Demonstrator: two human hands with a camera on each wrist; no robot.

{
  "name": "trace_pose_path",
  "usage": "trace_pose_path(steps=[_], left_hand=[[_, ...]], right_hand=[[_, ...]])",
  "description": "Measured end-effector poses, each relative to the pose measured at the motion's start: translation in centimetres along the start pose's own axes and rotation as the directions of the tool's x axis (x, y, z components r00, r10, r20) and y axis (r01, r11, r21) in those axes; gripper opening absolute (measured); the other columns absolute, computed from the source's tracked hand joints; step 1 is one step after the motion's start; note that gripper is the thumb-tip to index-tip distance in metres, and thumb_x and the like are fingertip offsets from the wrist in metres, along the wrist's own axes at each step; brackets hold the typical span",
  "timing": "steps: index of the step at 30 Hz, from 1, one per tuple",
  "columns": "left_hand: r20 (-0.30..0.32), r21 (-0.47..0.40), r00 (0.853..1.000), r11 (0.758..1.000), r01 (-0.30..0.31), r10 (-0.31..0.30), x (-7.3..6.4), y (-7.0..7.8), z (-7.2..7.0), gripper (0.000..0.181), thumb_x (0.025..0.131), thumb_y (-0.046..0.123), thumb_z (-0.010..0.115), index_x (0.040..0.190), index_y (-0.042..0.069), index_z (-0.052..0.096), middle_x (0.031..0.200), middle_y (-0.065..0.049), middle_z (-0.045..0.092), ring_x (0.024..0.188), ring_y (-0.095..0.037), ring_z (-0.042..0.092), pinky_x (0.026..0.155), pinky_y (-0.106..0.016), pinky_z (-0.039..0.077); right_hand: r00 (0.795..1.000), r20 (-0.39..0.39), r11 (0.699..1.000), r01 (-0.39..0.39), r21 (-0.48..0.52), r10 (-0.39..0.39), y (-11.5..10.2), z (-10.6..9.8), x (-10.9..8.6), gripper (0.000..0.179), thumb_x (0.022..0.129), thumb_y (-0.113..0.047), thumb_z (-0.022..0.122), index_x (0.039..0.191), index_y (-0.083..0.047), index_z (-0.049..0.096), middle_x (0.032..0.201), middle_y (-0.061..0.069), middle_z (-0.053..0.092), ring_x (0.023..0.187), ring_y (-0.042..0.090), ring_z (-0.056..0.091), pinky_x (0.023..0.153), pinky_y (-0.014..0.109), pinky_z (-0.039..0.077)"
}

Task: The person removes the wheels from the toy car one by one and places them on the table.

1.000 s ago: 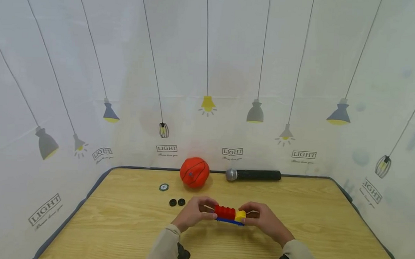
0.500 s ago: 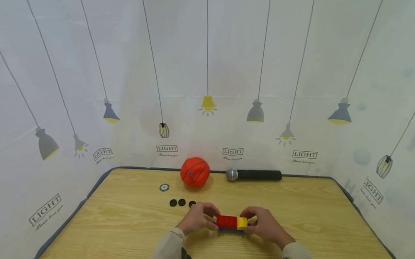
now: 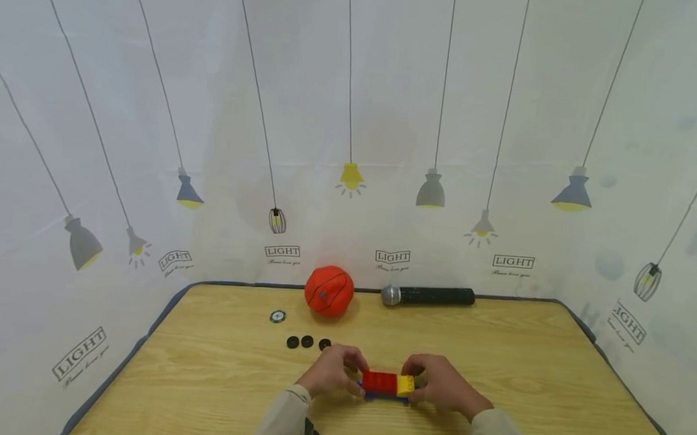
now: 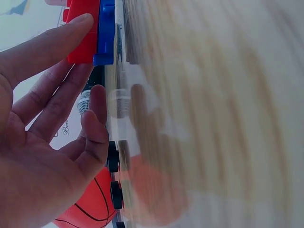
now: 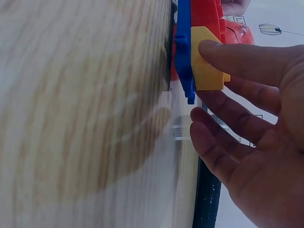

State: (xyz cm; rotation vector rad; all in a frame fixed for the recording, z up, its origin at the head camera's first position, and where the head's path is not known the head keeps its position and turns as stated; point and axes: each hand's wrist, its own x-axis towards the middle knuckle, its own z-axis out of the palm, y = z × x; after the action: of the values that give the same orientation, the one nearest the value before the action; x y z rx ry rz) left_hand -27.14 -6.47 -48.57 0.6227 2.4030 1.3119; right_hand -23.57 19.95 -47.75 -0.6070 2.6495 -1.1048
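Between both hands is a toy car built of bricks, with a red ridged block (image 3: 379,382), a yellow sloped block (image 3: 405,385) and a blue base (image 5: 182,57) beneath. My left hand (image 3: 331,371) pinches the red end, its thumb flat on the near side. At the yellow end my right hand (image 3: 443,386) grips with the thumb on the sloped block and fingers behind. The base is level, close over the wooden table in both wrist views. Black wheel-like discs (image 3: 307,341) lie just beyond my left hand, three in the head view.
A red ball (image 3: 329,292) with black lines sits at the back of the table (image 3: 213,380). To its right lies a black microphone (image 3: 435,296) with a silver head. A round chip (image 3: 277,316) lies left of the ball. Printed fabric walls surround the table.
Both hands have brought the toy car lower and nearer to me, turning it so its top shows more. A third black disc has come into view beside my left hand.
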Motion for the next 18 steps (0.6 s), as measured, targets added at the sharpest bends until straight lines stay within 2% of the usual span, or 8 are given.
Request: trace_pose_path(steps=[8, 13, 18], left_hand=[[0.011, 0.023, 1.000, 1.000, 0.009, -0.010, 0.18, -0.21, 0.03, 0.035, 0.066, -0.003, 0.086, 0.094, 0.014, 0.072, 0.098, 0.001, 0.073, 0.095, -0.016, 0.064, 0.092, -0.041, 0.054], [0.007, 0.038, 1.000, 0.999, 0.006, -0.007, 0.22, -0.47, 0.10, 0.035, 0.064, -0.002, 0.088, 0.090, 0.016, 0.072, 0.094, 0.005, 0.071, 0.091, -0.015, 0.061, 0.085, -0.035, 0.051], [0.016, 0.037, 1.000, 0.999, 0.021, -0.022, 0.18, -0.31, 0.03, 0.035, 0.064, -0.002, 0.088, 0.090, 0.015, 0.072, 0.093, 0.004, 0.069, 0.090, -0.016, 0.058, 0.082, -0.032, 0.048]], right_hand=[[1.000, 0.023, 1.000, -0.001, 0.015, 0.000, 0.00, 0.10, 0.10, 0.031, 0.074, -0.006, 0.086, 0.097, -0.013, 0.067, 0.101, 0.002, 0.070, 0.099, 0.021, 0.063, 0.091, 0.052, 0.053], [0.999, 0.041, 0.999, -0.024, 0.021, 0.023, 0.00, 0.20, 0.19, 0.032, 0.073, -0.005, 0.086, 0.097, -0.012, 0.066, 0.102, 0.002, 0.069, 0.100, 0.020, 0.063, 0.093, 0.053, 0.052], [0.998, 0.058, 1.000, -0.024, 0.013, 0.024, -0.24, 0.05, 0.18, 0.031, 0.074, -0.006, 0.086, 0.097, -0.011, 0.066, 0.101, 0.002, 0.069, 0.099, 0.020, 0.063, 0.092, 0.052, 0.053]])
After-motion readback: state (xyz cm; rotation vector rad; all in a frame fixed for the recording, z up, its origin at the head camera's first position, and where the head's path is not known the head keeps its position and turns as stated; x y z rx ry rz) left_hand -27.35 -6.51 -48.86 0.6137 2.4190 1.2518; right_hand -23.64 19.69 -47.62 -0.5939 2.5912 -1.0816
